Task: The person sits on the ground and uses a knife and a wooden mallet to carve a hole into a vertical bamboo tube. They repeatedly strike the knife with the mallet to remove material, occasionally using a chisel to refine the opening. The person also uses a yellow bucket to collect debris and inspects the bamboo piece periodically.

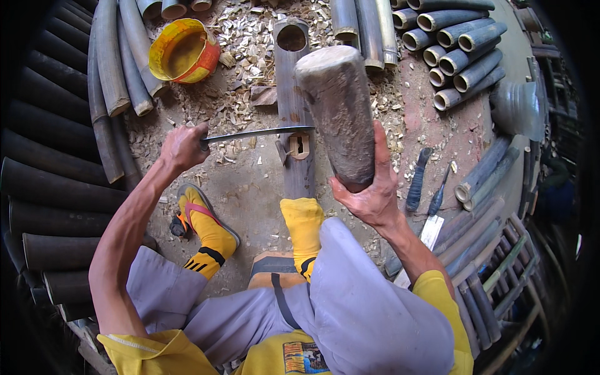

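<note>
My left hand (pixel 182 149) is closed around the handle of a long knife (pixel 250 134). The blade reaches rightward across a dark bamboo pole (pixel 290 84), its tip end over the pole just above a cut rectangular notch (pixel 299 145). A raised chip stands at the notch's left side. In my right hand (pixel 378 200) is a thick wooden mallet (pixel 337 112), gripped at its lower end and held up beside the pole, covering part of its right side. My foot in a yellow sock (pixel 301 219) rests on the pole's near end.
Wood chips (pixel 244 44) litter the ground around the pole. A yellow and red bucket (pixel 211 59) stands at the far left. Cut bamboo tubes (pixel 472 37) are piled at the far right. Two dark-handled tools, one a chisel (pixel 431 231), lie right of my knee. Bamboo lines the left.
</note>
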Tool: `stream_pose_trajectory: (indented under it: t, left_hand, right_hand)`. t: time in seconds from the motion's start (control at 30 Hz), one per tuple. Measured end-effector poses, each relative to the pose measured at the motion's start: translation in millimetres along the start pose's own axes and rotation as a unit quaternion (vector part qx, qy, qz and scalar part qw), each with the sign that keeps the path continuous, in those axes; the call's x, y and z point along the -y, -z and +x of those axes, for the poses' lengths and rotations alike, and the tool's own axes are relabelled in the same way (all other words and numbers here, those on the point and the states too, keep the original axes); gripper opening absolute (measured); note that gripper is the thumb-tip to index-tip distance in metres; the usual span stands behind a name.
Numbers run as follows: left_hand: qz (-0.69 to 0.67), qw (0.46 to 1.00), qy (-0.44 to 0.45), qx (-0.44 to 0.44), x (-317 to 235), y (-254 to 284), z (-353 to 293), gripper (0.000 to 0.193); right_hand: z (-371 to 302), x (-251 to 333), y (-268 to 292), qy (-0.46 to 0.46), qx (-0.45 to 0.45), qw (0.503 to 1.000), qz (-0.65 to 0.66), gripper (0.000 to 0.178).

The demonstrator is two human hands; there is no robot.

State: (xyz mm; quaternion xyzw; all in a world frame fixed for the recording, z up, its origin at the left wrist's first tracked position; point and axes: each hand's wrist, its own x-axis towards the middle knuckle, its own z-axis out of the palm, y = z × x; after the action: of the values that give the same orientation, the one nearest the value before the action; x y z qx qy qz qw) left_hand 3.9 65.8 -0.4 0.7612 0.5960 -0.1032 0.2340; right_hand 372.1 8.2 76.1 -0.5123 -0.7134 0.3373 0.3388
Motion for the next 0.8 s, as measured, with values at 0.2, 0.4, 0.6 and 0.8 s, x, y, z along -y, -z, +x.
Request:
stream_pose_trajectory:
  t: [0.2, 0.4, 0.6, 0.8]
  left_hand:
    - [0.014, 0.999, -0.02, 0.034, 0.9, 5.9, 7.5, 0.016]
    - [0.003, 0.997, 0.005, 0.078, -0.8, 12.0, 3.2, 0.018]
    - [-0.004, 0.997, -0.011, 0.077, -2.1, 8.6, 8.0, 0.017]
    - [-0.027, 0.996, -0.008, 0.081, 8.8, -1.6, 6.7, 0.022]
  right_hand:
    - [52.5, 2.3, 23.4, -0.169, 0.305, 0.937, -0.015, 0.096]
    - [72.6, 32.1, 30.3, 0.01, 0.058, 0.998, 0.036, 0.102]
    - [49.6, -4.5, 10.7, -0.186, 0.372, 0.896, -0.153, 0.104]
    - [84.4, 21.9, 24.5, 0.001, 0.167, 0.986, -0.018, 0.095]
